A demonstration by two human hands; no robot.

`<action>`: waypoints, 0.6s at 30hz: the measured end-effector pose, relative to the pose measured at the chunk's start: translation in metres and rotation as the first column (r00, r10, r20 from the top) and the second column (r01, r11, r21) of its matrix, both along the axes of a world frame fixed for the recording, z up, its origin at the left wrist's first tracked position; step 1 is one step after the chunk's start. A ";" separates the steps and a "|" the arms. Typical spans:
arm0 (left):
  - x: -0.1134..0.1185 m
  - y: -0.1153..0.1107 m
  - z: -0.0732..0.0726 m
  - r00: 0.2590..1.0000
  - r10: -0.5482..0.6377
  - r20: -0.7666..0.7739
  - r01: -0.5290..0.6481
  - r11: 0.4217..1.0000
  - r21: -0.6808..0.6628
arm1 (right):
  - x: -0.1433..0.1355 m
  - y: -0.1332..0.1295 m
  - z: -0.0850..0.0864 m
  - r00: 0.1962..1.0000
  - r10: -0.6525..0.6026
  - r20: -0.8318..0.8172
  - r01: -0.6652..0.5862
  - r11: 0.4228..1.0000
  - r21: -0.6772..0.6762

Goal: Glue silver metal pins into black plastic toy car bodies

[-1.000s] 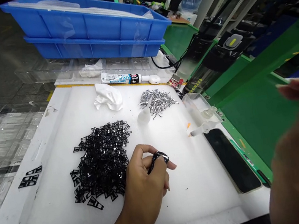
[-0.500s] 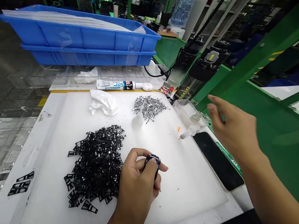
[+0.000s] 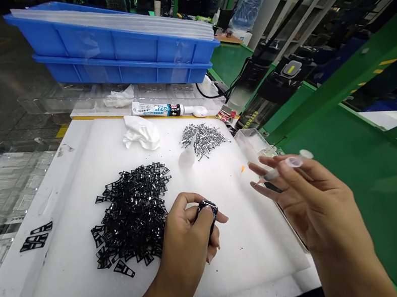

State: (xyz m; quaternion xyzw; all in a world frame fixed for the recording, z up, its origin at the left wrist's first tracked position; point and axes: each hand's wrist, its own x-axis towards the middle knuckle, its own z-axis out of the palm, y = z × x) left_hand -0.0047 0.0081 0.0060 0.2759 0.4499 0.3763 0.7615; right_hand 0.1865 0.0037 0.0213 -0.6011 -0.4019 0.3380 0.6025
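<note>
Between the thumb and fingers of my left hand (image 3: pixel 190 232) is a small glossy black part (image 3: pixel 208 210). My right hand (image 3: pixel 306 191), at the right edge of the white mat (image 3: pixel 246 247), has its fingers around a clear syringe (image 3: pixel 277 172) with a pale plunger end. Left of my left hand lies a heap of black frame-shaped pieces (image 3: pixel 133 216). A pile of small silvery pieces (image 3: pixel 204 138) sits further back on the mat.
A crumpled white tissue (image 3: pixel 141 133) and a glue tube (image 3: pixel 155 109) lie towards the back, below stacked blue bins (image 3: pixel 115 50). A clear box (image 3: pixel 251 142) stands at the right. Loose black pieces (image 3: pixel 36 237) rest at the left edge.
My right hand has picked up the syringe that lay beside the phone, and now covers most of the phone. My left hand keeps its hold on the black part. The view has shifted slightly.
</note>
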 end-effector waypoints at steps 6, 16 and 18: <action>-0.002 0.004 -0.001 0.992 -0.005 0.125 0.009 1.000 -0.030 | -0.038 0.022 0.056 0.860 0.271 -0.433 -0.218 0.961 0.168; -0.002 0.005 0.000 0.821 0.172 0.545 -0.015 0.960 -0.281 | -0.060 0.034 0.032 0.726 0.233 -0.647 -0.201 0.972 0.124; -0.001 0.004 -0.001 0.834 0.158 0.529 -0.002 0.959 -0.284 | -0.062 0.031 0.027 0.737 0.199 -0.646 -0.166 0.980 0.113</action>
